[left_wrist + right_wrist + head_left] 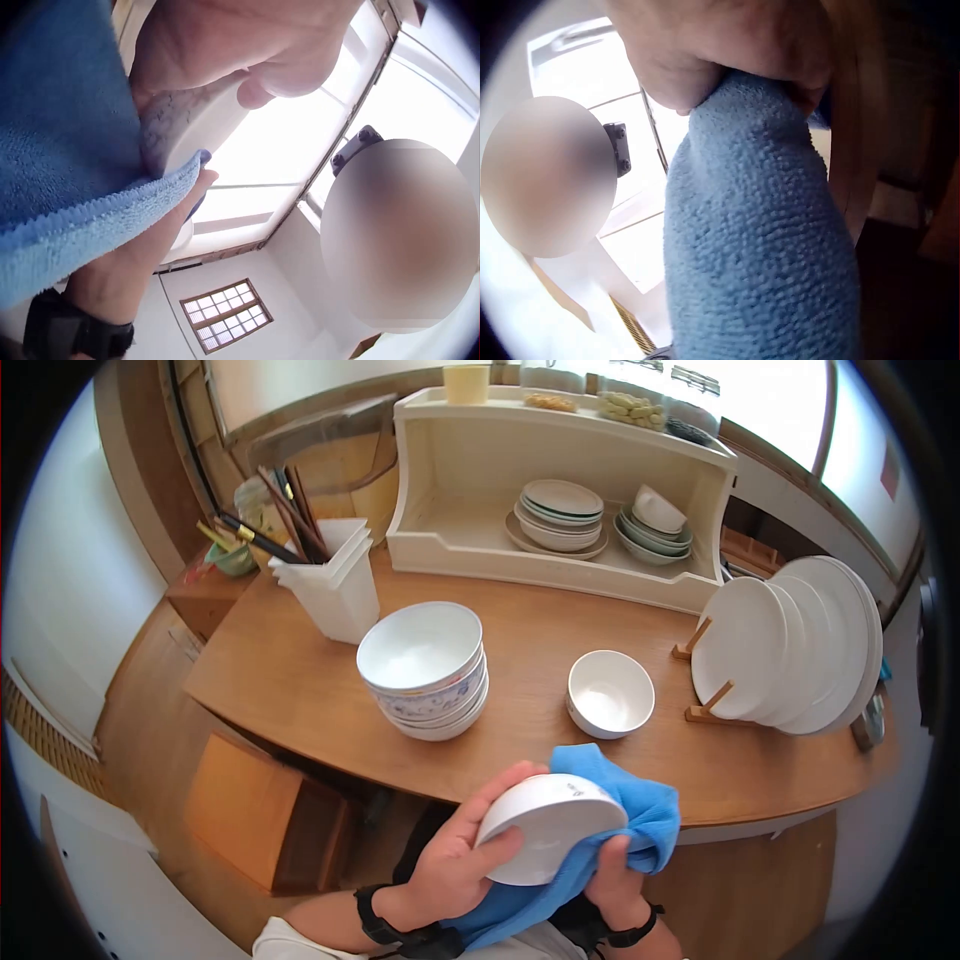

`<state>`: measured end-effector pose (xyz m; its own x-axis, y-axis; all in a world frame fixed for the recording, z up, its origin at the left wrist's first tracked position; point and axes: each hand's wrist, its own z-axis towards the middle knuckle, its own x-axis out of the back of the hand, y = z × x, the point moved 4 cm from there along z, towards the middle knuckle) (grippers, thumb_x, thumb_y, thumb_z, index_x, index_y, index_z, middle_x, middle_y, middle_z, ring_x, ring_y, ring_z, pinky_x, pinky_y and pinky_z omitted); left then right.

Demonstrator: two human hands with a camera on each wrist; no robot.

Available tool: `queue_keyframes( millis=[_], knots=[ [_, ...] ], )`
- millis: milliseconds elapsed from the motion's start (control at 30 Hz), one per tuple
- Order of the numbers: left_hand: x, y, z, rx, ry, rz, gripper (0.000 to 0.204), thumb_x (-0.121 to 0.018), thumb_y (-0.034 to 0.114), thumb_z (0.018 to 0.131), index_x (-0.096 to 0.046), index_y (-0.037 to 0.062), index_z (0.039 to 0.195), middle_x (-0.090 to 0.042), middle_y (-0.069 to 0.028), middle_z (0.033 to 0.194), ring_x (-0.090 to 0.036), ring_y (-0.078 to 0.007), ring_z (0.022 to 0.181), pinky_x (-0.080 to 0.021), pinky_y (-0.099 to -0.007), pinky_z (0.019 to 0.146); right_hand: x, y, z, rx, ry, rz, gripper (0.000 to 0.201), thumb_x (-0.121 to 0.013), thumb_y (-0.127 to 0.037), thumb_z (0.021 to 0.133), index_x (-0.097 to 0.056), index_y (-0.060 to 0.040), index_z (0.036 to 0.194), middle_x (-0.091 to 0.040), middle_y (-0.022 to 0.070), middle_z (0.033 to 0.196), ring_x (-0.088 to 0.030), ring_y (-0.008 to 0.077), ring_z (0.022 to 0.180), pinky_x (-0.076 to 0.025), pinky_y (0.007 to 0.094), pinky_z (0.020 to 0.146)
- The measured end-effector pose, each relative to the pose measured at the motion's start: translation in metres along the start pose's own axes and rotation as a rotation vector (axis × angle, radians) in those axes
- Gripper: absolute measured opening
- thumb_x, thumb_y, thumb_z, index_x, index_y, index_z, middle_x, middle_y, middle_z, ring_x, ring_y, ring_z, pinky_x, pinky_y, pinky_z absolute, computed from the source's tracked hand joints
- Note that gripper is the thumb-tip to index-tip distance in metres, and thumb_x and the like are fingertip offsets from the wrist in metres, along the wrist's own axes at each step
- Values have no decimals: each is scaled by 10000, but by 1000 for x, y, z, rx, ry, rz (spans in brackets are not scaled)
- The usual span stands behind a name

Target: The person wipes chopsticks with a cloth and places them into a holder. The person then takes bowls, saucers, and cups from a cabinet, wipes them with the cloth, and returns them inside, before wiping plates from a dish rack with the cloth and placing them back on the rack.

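Note:
My left hand (455, 860) grips a white bowl (550, 825) by its side, thumb toward me and fingers behind, the bowl tilted over my lap at the table's front edge. A small dark pattern shows near its upper rim. My right hand (615, 880) pinches a blue cloth (640, 810) against the bowl's right side; the cloth wraps behind the bowl and hangs below it. In the right wrist view the cloth (757, 225) bunches out of the curled fingers. The left wrist view shows the patterned outside of the bowl (176, 124) beside the cloth (67, 150).
On the wooden table (520, 620) stand a stack of bowls (430, 690), a single white bowl (610, 695) and a white holder (345, 595) with chopsticks. Plates (745, 650) stand in a wooden rack at right. A cream shelf (450, 490) behind holds stacked dishes. A wooden stool (245, 810) is lower left.

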<state>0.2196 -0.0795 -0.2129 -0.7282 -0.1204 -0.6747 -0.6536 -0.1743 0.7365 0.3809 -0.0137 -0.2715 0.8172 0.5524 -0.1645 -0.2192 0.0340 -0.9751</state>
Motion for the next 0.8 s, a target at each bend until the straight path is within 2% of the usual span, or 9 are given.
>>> queue_keyframes(
  millis=[200,300,367,400,467,567,667,733,800],
  knots=[
    [4,-26,0,497,51,-330,564,-491,259,1016,-250,67,1490,-449,-81,1392,-420,-185,1298,-360,-344,1071,48,-17,-7,44,468,132,719,-447,-617,941,-460,-9,1324,-540,108,1287,-521,222,1179,-381,364,1047],
    [9,-29,2,286,27,-154,588,-455,362,1024,-259,46,1480,-448,-83,1385,-417,-173,1291,-346,-327,1070,49,-36,-19,224,451,110,472,-531,-366,947,-492,-4,1247,-559,105,1214,-550,237,1089,-425,367,980],
    [9,-29,1,162,9,-42,617,-459,389,1019,-255,34,1480,-443,-91,1386,-417,-174,1288,-341,-322,1069,28,-47,-22,357,505,-414,335,-547,-161,886,-498,-5,1179,-560,97,1145,-555,237,991,-465,367,872],
    [7,-26,-1,46,-7,114,659,-466,426,1006,-250,22,1480,-432,-104,1389,-416,-180,1282,-335,-321,1069,20,-54,-17,356,513,-417,335,-547,-161,886,-498,-5,1179,-560,97,1145,-555,237,991,-465,367,872],
    [2,-20,-7,-158,7,438,795,-548,512,941,-252,-2,1471,-389,-185,1408,-422,-260,1267,-327,-362,1072,-12,-58,3,170,-53,381,474,-690,-198,823,-553,-67,1258,-564,138,1263,-552,264,1152,-457,379,966],
    [-10,-15,-15,-680,-235,1051,856,-666,511,858,-295,0,1437,-347,-307,1394,-433,-403,1226,-364,-457,1028,-21,-26,-2,-45,-84,-124,535,-708,-283,831,-535,-91,1300,-562,114,1298,-551,266,1165,-445,388,976],
    [-5,-11,-14,-746,-208,1022,843,-669,513,855,-313,4,1426,-360,-308,1379,-451,-397,1204,-388,-459,1000,-35,-49,6,97,-225,-293,472,-679,-301,857,-553,-89,1259,-584,101,1261,-566,292,1135,-458,409,943],
    [-5,-3,-14,-759,-235,1002,828,-677,505,852,-328,9,1415,-371,-306,1363,-471,-390,1179,-404,-456,981,-35,-48,9,-190,-470,-10,715,-715,-401,842,-412,-58,1391,-534,101,1314,-555,214,1151,-457,344,968],
    [-7,2,-17,-748,-307,855,820,-684,492,852,-332,5,1410,-367,-322,1367,-473,-397,1174,-415,-454,968,-28,-27,-3,-561,-340,642,726,-679,-373,865,-361,-75,1446,-481,120,1404,-483,232,1272,-385,378,1069]
  ],
)
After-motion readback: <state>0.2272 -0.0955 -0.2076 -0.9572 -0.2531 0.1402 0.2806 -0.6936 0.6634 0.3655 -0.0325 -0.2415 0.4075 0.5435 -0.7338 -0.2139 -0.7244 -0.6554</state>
